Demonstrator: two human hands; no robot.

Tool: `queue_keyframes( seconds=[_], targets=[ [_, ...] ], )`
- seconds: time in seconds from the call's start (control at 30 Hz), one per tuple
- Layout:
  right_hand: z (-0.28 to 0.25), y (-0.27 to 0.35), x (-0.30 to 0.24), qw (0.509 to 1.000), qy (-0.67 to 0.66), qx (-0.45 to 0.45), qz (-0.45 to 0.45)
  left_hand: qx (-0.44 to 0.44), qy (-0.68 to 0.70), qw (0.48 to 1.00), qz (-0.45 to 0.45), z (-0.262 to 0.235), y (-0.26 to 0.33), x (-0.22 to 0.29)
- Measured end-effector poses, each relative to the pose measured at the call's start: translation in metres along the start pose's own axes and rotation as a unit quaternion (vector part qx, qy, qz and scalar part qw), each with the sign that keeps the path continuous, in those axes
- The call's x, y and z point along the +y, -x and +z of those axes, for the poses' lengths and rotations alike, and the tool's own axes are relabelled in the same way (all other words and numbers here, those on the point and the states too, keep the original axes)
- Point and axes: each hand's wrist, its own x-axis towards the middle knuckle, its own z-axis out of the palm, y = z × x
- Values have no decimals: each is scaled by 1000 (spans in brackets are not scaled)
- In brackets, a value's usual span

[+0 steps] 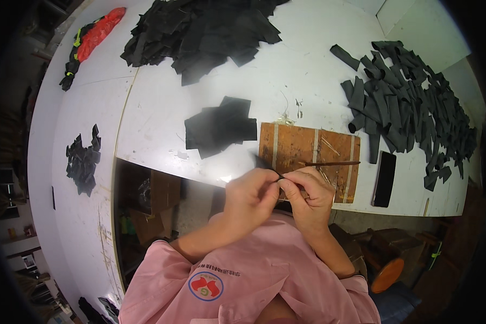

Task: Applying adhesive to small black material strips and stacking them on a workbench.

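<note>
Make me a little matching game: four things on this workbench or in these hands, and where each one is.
1. Crumpled red plastic bag
2. Black rectangular phone-like slab
3. Thin dark-brown stick
4. Small blurred black piece

A. Across the striped brown board
B. Pinched by the left hand and right hand
C. White table's upper-left part
D. Right of the board

Pairs: 1-C, 2-D, 3-A, 4-B

My feed shows a white tabletop (162,102) bearing a red bag (100,35) upper left, a black cloth heap (205,32) at top, a small pile (83,164) left, a black stack (221,128) and brown board (297,143) mid-frame, a phone (384,179) and dark strips (405,102) right.
</note>
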Motion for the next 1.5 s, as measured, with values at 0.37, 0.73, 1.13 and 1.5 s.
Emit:
queue_keyframes(
  seconds=[0.37,0.73,1.13,1.5],
  targets=[
    [11,-9,28,997,-66,-19,46,-59,547,776,-308,-17,-20,-16],
    [4,1,28,901,-333,-81,268,65,195,978,-47,14,-8,-28],
    [-39,6,-7,984,-168,30,50,-115,234,965,-9,13,-4,20],
    [-89,-38,-61,983,-175,-44,30,-317,717,585,-207,22,-56,61]
  ],
)
